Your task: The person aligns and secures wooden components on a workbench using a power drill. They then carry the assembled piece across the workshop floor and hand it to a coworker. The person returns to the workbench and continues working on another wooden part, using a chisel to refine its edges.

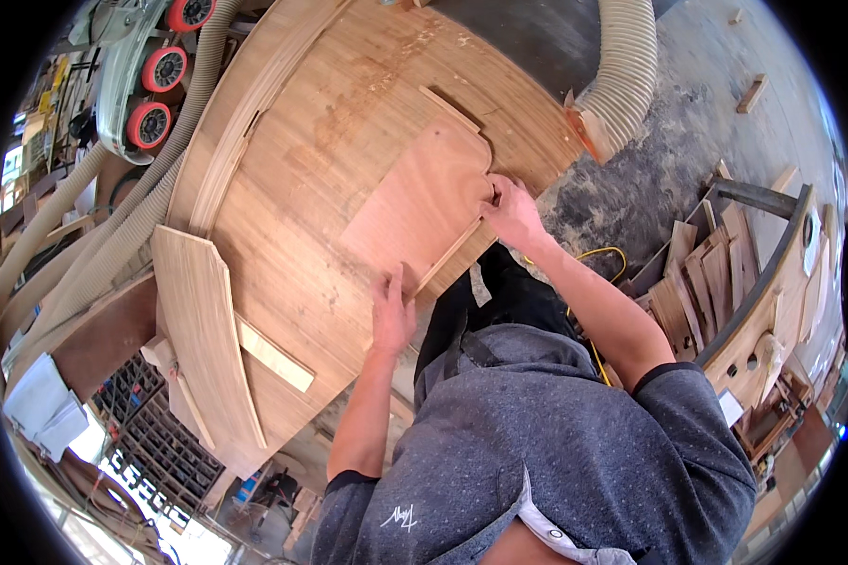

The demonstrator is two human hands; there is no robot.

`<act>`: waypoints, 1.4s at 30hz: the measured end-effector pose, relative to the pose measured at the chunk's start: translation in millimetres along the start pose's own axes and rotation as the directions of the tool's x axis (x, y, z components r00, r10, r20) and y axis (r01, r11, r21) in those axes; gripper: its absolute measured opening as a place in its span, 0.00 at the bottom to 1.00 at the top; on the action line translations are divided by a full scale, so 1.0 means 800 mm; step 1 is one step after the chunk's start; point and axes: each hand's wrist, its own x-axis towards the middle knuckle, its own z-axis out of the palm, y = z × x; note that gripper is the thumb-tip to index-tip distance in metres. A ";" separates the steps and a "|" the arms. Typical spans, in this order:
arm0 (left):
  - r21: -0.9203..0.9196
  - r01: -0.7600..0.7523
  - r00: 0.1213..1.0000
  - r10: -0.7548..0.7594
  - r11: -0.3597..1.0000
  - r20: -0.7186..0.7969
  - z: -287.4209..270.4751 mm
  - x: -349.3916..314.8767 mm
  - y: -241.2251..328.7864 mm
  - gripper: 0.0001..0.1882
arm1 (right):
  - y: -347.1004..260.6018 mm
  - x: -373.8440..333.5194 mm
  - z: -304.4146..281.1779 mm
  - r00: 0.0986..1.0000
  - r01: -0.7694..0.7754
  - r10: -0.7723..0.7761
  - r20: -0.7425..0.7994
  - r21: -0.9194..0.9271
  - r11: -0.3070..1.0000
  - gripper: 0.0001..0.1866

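A thin pinkish plywood panel [419,184] with a curved, notched right end lies flat on the wooden table. My right hand [513,213] is closed at that end, thumb and bent fingers gripping the panel's edge beside the notch. At the panel's near left corner my left hand [393,306] rests with fingers stretched out and touching it. A narrow wood strip [452,252] runs along the panel's near edge, between my two hands. Past its far edge lies another narrow strip [450,107].
The machine table [301,188] carries a long wooden fence [231,155]. A power feeder with red wheels [165,69] hangs at the upper left. A large shaped board [207,320] leans left. A ribbed hose [627,75] is at the far right; stacked offcuts [702,282] stand right.
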 end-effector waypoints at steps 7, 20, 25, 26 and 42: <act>-0.034 -0.148 0.989 0.148 0.988 -0.011 -0.002 0.002 -0.022 0.43 | -0.016 -0.004 -0.003 0.999 -0.037 0.038 -0.012 0.024 0.999 0.19; -0.096 -0.126 0.992 0.122 0.987 -0.041 0.005 0.001 -0.018 0.39 | -0.005 0.004 0.017 0.985 -0.138 0.148 -0.088 0.102 0.985 0.19; -0.107 -0.076 0.996 0.071 0.991 -0.053 0.002 0.001 -0.013 0.38 | -0.017 0.006 0.018 0.984 -0.143 0.150 -0.100 0.069 0.987 0.18; -0.120 -0.068 0.997 0.063 0.990 -0.044 0.001 0.000 -0.014 0.38 | -0.006 0.010 0.025 0.980 -0.126 0.136 -0.144 0.074 0.989 0.17; -0.116 -0.009 0.999 0.013 0.993 0.035 -0.003 0.003 -0.002 0.36 | -0.006 0.014 0.004 0.981 -0.149 0.141 -0.130 -0.051 0.988 0.15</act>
